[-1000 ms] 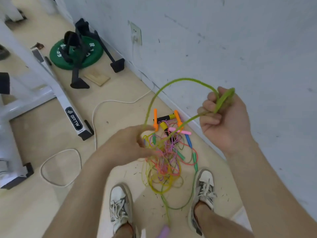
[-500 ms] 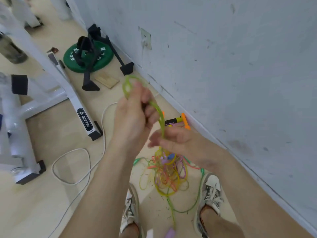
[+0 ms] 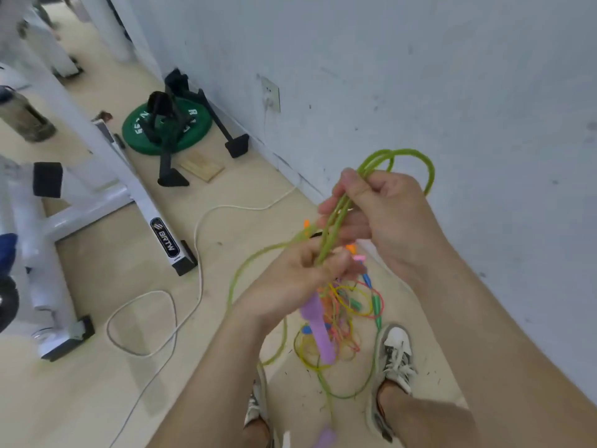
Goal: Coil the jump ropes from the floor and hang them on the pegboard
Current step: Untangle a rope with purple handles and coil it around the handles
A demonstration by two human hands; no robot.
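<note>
– Pale wooden floor (image 3: pixel 97 399) under a scuffed grey wall (image 3: pixel 420 76). Where is the thin green jump rope (image 3: pixel 330 231)?
– Looped between both hands. The right hand (image 3: pixel 384 215) has its fingers curled round the strands, and the left hand (image 3: pixel 290 282) pinches them lower, a purple plastic handle (image 3: pixel 318 328) dangling beneath
– And the others?
– A tangled pile of coloured ropes (image 3: pixel 349 305) lies on the floor between the white trainers (image 3: pixel 395 347)

A blurred purple handle (image 3: pixel 326 438) is cut by the bottom edge; the left forearm (image 3: pixel 210 367) half-hides 1 shoe (image 3: pixel 256 405).
</note>
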